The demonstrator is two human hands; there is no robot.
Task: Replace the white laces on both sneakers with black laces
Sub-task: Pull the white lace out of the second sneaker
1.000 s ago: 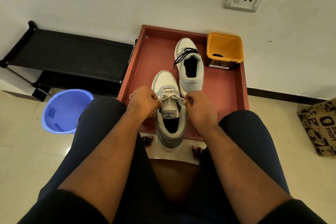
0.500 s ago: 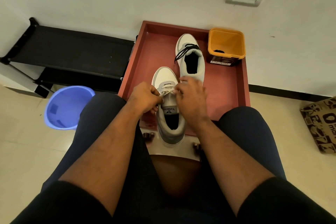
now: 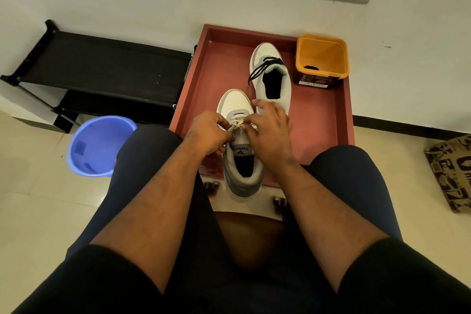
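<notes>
Two grey-and-white sneakers stand on a red tray (image 3: 323, 120). The near sneaker (image 3: 235, 102) carries a white lace (image 3: 238, 123) and its heel hangs over the tray's front edge. My left hand (image 3: 207, 132) pinches the white lace on the shoe's left side. My right hand (image 3: 270, 130) lies over the lacing on the right, thumb and forefinger on the lace, other fingers spread. The far sneaker (image 3: 272, 79) has a black lace (image 3: 263, 67) tied loosely at its top.
An orange tub (image 3: 322, 58) with something dark inside sits at the tray's back right corner. A blue plastic basin (image 3: 98, 145) stands on the floor at left, behind it a black shoe rack (image 3: 102, 69). A printed paper bag (image 3: 451, 171) lies at right. My knees flank the tray.
Both hands moved from the shoe's two sides to the middle of the lacing. My right hand crossed over the tongue toward the left and spread its fingers.
</notes>
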